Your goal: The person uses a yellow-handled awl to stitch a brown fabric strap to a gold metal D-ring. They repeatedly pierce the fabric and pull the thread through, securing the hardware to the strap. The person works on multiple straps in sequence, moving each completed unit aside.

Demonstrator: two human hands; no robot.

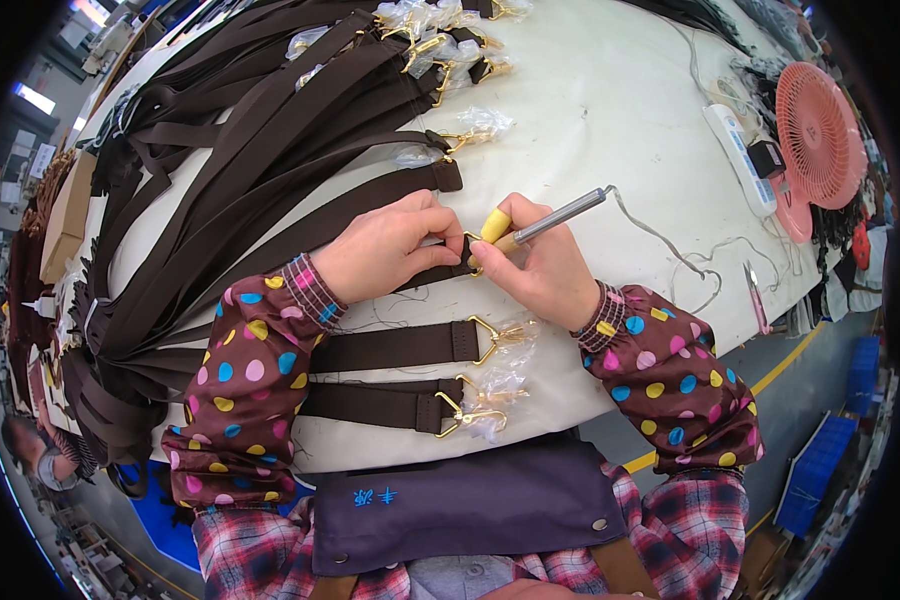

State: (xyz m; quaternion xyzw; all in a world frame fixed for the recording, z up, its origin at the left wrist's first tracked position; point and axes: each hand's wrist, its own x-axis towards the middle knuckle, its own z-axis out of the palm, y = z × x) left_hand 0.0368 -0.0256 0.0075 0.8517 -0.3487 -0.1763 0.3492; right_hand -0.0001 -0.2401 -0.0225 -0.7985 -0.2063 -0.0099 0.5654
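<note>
My left hand (390,245) pinches the end of a dark brown webbing strap (432,277) beside its gold metal ring (473,238). From the right, my right hand (542,262) holds a corded, pen-shaped tool like a soldering iron (562,214), silver with a tan front part. Its tip is hidden by my fingers close to the strap end. A yellow cover (495,224) sits on one right fingertip. Nearer to me lie two strap ends (400,346) with gold rings and clasps (454,416) in clear plastic wrap.
Many brown straps (240,160) fan across the white table (610,120) to the left. More wrapped gold hardware (440,55) lies at the far side. At right stand a pink fan (818,135), a white power strip (740,160) and small snips (756,298); the tool's cord (660,240) runs nearby.
</note>
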